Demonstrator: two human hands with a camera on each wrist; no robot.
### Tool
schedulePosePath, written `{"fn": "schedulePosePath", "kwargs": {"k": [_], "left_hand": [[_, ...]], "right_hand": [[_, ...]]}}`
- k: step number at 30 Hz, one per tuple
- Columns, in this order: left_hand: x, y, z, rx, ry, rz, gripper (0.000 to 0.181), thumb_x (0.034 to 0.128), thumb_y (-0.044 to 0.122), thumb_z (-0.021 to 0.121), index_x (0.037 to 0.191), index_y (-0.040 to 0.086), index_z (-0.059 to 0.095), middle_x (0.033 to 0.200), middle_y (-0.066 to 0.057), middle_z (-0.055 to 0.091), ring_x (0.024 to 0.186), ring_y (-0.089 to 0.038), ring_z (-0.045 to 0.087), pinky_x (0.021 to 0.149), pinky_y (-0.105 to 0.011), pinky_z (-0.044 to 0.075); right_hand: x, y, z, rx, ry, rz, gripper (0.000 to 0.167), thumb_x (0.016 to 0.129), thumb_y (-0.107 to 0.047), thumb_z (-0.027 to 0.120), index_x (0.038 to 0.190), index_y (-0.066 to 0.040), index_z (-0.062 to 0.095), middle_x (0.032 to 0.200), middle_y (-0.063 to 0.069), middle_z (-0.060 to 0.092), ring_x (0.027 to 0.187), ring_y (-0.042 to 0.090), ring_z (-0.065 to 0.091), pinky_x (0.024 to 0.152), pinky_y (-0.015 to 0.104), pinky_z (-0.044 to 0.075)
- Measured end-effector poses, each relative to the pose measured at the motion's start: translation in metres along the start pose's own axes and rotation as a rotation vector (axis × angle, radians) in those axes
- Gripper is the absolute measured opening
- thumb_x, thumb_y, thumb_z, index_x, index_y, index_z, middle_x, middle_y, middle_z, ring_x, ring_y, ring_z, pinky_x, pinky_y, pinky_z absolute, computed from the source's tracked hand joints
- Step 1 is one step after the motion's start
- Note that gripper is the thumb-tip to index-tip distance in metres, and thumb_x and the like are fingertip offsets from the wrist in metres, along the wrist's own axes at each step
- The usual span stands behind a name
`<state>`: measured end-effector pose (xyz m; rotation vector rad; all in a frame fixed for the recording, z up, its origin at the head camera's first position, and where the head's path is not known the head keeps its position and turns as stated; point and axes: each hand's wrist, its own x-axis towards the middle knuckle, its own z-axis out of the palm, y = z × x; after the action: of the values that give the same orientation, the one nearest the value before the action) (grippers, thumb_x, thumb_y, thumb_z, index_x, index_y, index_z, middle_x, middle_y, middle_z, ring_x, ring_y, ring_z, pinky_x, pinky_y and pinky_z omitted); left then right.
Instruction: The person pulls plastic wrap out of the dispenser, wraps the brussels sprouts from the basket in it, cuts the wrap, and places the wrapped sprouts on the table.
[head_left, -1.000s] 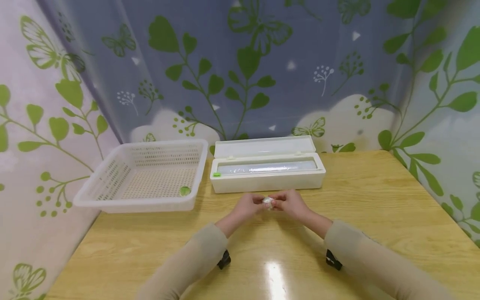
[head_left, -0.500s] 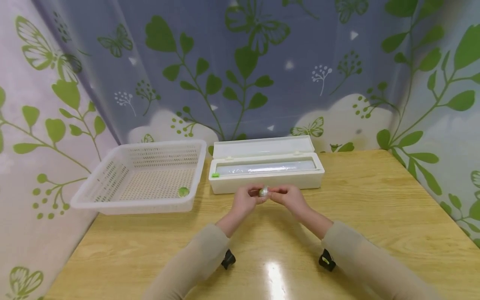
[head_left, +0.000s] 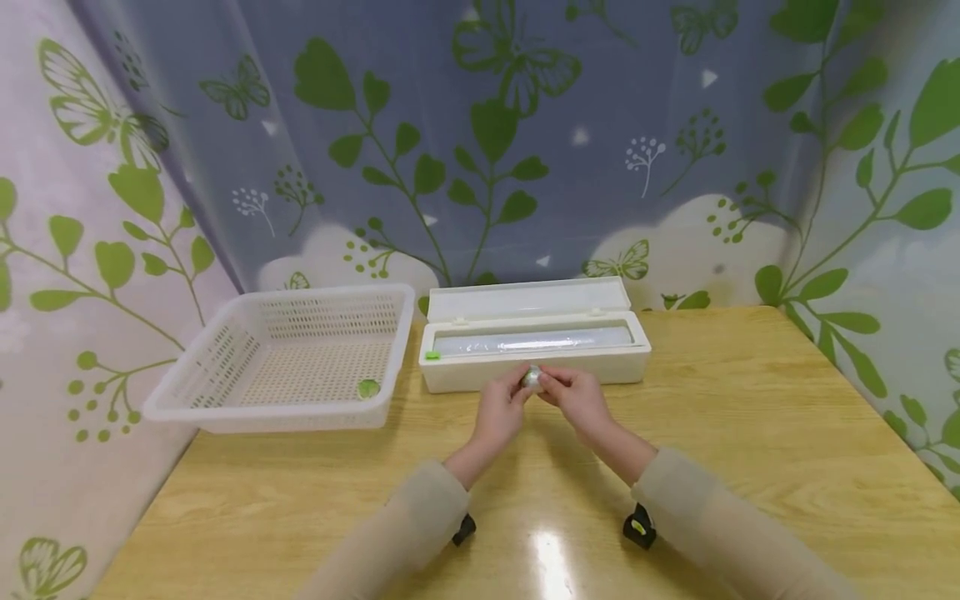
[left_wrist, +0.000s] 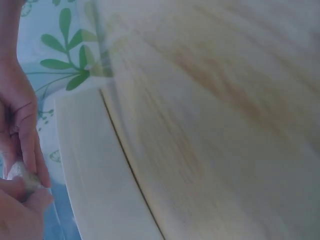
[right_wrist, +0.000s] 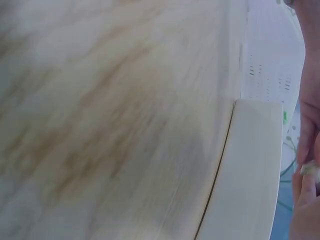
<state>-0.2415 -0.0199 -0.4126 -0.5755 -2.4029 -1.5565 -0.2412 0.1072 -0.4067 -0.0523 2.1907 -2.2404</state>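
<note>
Between the fingertips of both hands is a small round pale-green thing wrapped in shiny clear film (head_left: 532, 378). My left hand (head_left: 499, 410) pinches it from the left, and my right hand (head_left: 583, 405) pinches it from the right. Both hands are raised in front of a white cling film dispenser (head_left: 536, 368), whose lid stands up at the back. Inside lies a film roll (head_left: 532, 341); a green slider (head_left: 432, 356) sits at the left end. The wrapped thing (left_wrist: 23, 173) shows partly between fingers at the left wrist view's edge.
A white perforated plastic basket (head_left: 273, 410) stands left of the dispenser. Near its right front corner lies a small round green thing (head_left: 368, 388). The wooden table (head_left: 750, 433) meets a leaf-patterned curtain (head_left: 420, 100) behind.
Both hands have lifted the wrapped thing slightly away from me, up in front of the dispenser's front wall. Their fingers have shifted around it. Basket and dispenser stay in place.
</note>
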Motion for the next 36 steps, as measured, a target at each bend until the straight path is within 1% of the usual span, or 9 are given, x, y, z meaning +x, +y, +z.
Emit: {"fn": "schedulePosePath", "kwargs": {"k": [3,9,15,18,20,23,26,30,36], "left_hand": [[0.001,0.002,-0.002,0.025,-0.006,0.015,0.034,0.0808,-0.006,0.056,0.115,-0.01,0.052,0.11,-0.023,0.055,0.098,-0.027,0.056,0.074,-0.021,0.047],[0.004,0.006,-0.008,0.052,-0.04,0.026,0.033,0.0801,-0.004,0.059,0.112,-0.009,0.055,0.106,-0.021,0.058,0.087,-0.022,0.06,0.067,-0.019,0.048],[0.007,0.004,-0.019,-0.01,-0.091,-0.073,0.033,0.0777,0.005,0.065,0.108,-0.005,0.059,0.101,-0.018,0.061,0.09,-0.024,0.06,0.068,-0.022,0.049],[0.008,0.0,-0.027,-0.021,-0.093,-0.13,0.031,0.0765,0.013,0.068,0.103,-0.002,0.062,0.097,-0.014,0.063,0.085,-0.022,0.061,0.067,-0.025,0.05],[0.009,-0.002,-0.031,-0.022,-0.093,-0.144,0.03,0.0764,0.016,0.069,0.1,-0.001,0.064,0.094,-0.013,0.064,0.081,-0.021,0.061,0.065,-0.026,0.05],[0.008,-0.004,-0.034,-0.024,-0.098,-0.163,0.029,0.077,0.019,0.069,0.097,-0.002,0.064,0.092,-0.013,0.064,0.079,-0.02,0.061,0.063,-0.026,0.05],[0.007,-0.005,-0.035,-0.016,-0.102,-0.17,0.031,0.0769,0.021,0.069,0.097,-0.002,0.064,0.093,-0.013,0.064,0.078,-0.02,0.061,0.062,-0.025,0.05],[0.006,-0.006,-0.036,-0.026,-0.11,-0.168,0.031,0.0772,0.02,0.069,0.097,-0.003,0.064,0.092,-0.014,0.064,0.077,-0.019,0.061,0.06,-0.025,0.05],[0.005,-0.006,-0.036,-0.061,-0.12,-0.188,0.032,0.0784,0.019,0.068,0.098,-0.005,0.063,0.089,-0.014,0.064,0.073,-0.017,0.06,0.059,-0.025,0.05]], "right_hand": [[0.001,-0.003,0.0,-0.008,0.025,0.007,0.026,0.088,0.001,0.048,0.109,0.017,0.052,0.108,0.03,0.053,0.092,0.025,0.058,0.074,0.025,0.048],[0.003,-0.007,-0.004,-0.014,-0.014,-0.005,0.021,0.088,0.005,0.046,0.104,0.02,0.049,0.098,0.028,0.057,0.085,0.02,0.059,0.073,0.025,0.048],[0.002,-0.011,-0.009,-0.165,-0.187,-0.077,0.025,0.093,-0.005,0.042,0.109,0.014,0.047,0.101,0.023,0.054,0.094,0.027,0.056,0.079,0.034,0.047],[0.001,-0.014,-0.012,-0.397,-0.292,-0.222,0.029,0.091,-0.009,0.047,0.115,0.008,0.049,0.11,0.021,0.053,0.102,0.032,0.052,0.082,0.041,0.045],[0.0,-0.015,-0.012,-0.599,-0.311,-0.353,0.035,0.087,-0.011,0.054,0.118,0.004,0.049,0.114,0.018,0.053,0.104,0.032,0.051,0.083,0.042,0.044],[-0.002,-0.015,-0.01,-0.879,-0.274,-0.558,0.046,0.079,-0.015,0.065,0.12,-0.001,0.049,0.115,0.014,0.053,0.104,0.028,0.051,0.082,0.041,0.044],[-0.002,-0.013,-0.008,-1.053,-0.213,-0.727,0.051,0.073,-0.02,0.073,0.117,-0.004,0.052,0.112,0.009,0.054,0.102,0.024,0.051,0.081,0.037,0.045],[0.0,-0.01,-0.005,-1.112,-0.169,-0.854,0.051,0.068,-0.019,0.077,0.113,-0.005,0.056,0.106,0.006,0.057,0.098,0.022,0.053,0.079,0.033,0.046],[0.003,-0.005,-0.004,-1.088,-0.147,-0.952,0.049,0.065,-0.015,0.079,0.108,-0.004,0.059,0.103,0.006,0.058,0.093,0.021,0.054,0.077,0.032,0.046]]}}
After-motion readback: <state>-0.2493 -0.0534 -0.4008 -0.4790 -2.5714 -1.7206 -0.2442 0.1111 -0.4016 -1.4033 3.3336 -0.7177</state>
